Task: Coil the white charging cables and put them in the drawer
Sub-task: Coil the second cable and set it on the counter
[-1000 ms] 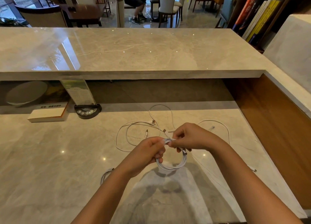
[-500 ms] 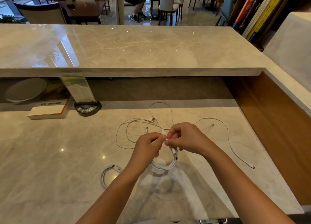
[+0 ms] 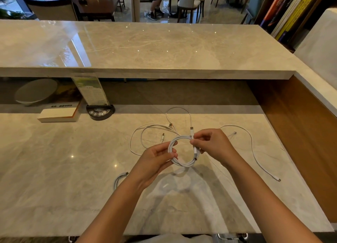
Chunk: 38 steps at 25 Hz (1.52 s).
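No legible text anywhere.

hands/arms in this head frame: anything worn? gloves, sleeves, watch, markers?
Nothing worn that shows. The left hand and right hand are bare: no gloves, no rings, no tags or markers visible. Both forearms are bare up to the bottom edge of the frame, with no sleeve, watch or wristband in view. Upper arms are out of frame.

Head view, forward and down (wide-angle), close
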Available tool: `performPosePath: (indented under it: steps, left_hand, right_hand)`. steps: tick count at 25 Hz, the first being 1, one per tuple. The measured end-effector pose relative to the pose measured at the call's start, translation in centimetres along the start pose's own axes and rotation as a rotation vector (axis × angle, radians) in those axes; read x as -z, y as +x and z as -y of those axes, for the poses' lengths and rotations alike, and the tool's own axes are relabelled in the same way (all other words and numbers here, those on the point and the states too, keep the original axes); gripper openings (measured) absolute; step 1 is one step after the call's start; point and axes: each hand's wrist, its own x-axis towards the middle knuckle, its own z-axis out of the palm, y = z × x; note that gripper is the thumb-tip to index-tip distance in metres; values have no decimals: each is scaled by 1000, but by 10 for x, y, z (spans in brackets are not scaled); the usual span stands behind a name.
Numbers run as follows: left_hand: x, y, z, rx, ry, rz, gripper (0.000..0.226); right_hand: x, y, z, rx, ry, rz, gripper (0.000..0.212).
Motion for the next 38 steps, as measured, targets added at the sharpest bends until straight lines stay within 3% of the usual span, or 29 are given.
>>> performPosePath:
  steps: [5, 11, 16, 22, 33, 38]
  left_hand:
    - [28, -9, 5, -279, 465, -229, 40]
    - [76, -32, 0, -113, 339, -386, 38]
    - [115, -50, 18, -7, 437, -515, 34]
    - [135, -50, 54, 59, 629, -542, 33]
    - [142, -43, 76, 32, 685, -575, 29]
    - [143, -38, 70, 60, 877, -489, 28]
  right_hand:
    - [-38, -1, 0, -43, 125, 52, 5]
    - [-89, 0, 19, -81, 188, 248, 19]
    - [-142, -6, 18, -168, 107, 315, 10]
    - [-181, -13, -8, -219, -61, 340, 9]
    - [-196, -11, -36, -35, -197, 316, 8]
    - [-190, -9, -32, 17, -280, 355, 18]
